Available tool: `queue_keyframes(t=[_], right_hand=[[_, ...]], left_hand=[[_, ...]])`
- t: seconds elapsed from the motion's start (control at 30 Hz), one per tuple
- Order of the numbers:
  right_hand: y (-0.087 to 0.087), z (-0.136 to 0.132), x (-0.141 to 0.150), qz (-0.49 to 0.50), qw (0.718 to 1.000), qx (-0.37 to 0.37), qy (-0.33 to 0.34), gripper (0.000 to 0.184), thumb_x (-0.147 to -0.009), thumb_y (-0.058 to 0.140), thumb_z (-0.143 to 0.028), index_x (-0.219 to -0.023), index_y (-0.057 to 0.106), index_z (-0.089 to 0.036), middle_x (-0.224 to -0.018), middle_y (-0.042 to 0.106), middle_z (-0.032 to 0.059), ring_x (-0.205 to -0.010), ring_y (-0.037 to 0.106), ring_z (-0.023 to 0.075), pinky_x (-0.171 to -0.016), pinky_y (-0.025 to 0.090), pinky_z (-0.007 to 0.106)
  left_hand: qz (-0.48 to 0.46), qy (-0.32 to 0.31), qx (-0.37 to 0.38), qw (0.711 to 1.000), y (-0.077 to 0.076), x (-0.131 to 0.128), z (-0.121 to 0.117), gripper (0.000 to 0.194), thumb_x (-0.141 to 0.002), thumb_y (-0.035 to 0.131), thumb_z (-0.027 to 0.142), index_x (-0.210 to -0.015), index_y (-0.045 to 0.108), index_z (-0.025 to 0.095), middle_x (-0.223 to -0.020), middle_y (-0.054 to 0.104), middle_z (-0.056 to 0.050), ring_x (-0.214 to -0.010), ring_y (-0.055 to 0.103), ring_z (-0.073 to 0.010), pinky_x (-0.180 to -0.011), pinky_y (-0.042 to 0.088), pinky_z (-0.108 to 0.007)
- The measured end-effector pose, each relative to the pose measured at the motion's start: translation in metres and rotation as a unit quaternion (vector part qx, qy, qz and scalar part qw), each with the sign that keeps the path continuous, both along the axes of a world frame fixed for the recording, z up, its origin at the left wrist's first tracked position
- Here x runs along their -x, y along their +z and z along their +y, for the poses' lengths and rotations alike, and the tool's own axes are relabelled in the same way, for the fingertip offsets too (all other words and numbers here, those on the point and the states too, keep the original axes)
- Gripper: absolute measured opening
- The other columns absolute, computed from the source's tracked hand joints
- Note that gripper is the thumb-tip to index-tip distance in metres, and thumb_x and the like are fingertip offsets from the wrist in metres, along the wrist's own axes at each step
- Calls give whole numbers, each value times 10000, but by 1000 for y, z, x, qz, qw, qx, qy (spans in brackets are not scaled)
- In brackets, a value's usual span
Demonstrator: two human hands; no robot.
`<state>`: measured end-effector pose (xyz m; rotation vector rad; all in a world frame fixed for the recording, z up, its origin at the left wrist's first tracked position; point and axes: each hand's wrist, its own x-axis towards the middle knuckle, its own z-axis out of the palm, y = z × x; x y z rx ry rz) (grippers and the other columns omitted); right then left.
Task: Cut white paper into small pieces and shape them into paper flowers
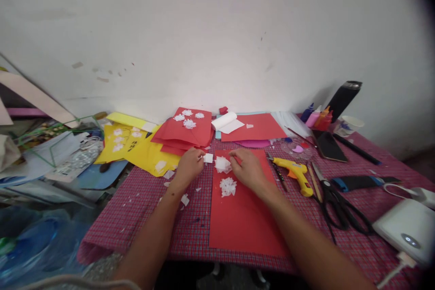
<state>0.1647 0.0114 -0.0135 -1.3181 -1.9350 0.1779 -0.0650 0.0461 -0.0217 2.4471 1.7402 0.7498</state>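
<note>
My left hand (190, 164) pinches a small white paper square (208, 158) at the left edge of a red paper sheet (244, 222). Over that sheet, my right hand (247, 167) has its fingers curled together beside a ruffled white paper flower (222, 164). Whether something thin is between those fingertips is hidden. A second white paper flower (228, 186), more finely crumpled, lies just below the first on the red sheet. Loose white scraps (185, 200) are scattered on the checked cloth near my left forearm.
Behind my hands are red sheets with white flowers (189, 124), a white paper roll (224, 120) and yellow paper (149, 154). On the right lie a yellow glue gun (294, 172), black scissors (336, 206), a utility knife (360, 183), a phone (329, 146) and a white device (406, 226).
</note>
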Motion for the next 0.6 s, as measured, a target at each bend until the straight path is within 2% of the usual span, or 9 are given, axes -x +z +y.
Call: queue_keyframes(t=[0.1,0.23,0.37,0.47,0.6], right_hand=[[-2,0,1,0,1000,-1,5,168,-857,539,-143,-925,685,-190,-947,728,74,-915,644,224,-832,449,316],[-3,0,2,-4,1000,0,11,168,-860,533,-143,-919,682,-192,-935,729,67,-907,644,222,-827,446,315],[-3,-1,2,-9,1000,2,14,168,-857,533,-143,-921,678,-198,-937,729,63,-909,642,222,-823,444,315],[-4,0,2,-4,1000,4,14,176,-857,529,-139,-924,679,-201,-945,730,62,-916,643,217,-826,446,311],[-3,0,2,-3,1000,7,11,178,-854,531,-138,-926,683,-199,-947,732,66,-919,645,221,-822,449,315]], left_hand=[[23,-41,10,999,-3,-3,-1,245,-824,515,153,-992,692,176,-963,677,-90,-931,593,-222,-860,446,-333],[43,-60,18,997,-4,-4,-3,286,-833,510,146,-1065,675,169,-1005,657,-108,-988,567,-234,-910,434,-353],[59,-50,19,997,-2,-7,-4,210,-882,467,167,-930,671,165,-942,641,-113,-941,556,-232,-871,430,-355],[72,-40,15,996,-2,-8,-4,241,-922,431,205,-815,645,170,-862,624,-103,-857,548,-222,-808,421,-346],[77,-32,-3,997,-2,-9,-3,271,-946,411,237,-785,619,173,-836,616,-92,-828,545,-211,-772,403,-333]])
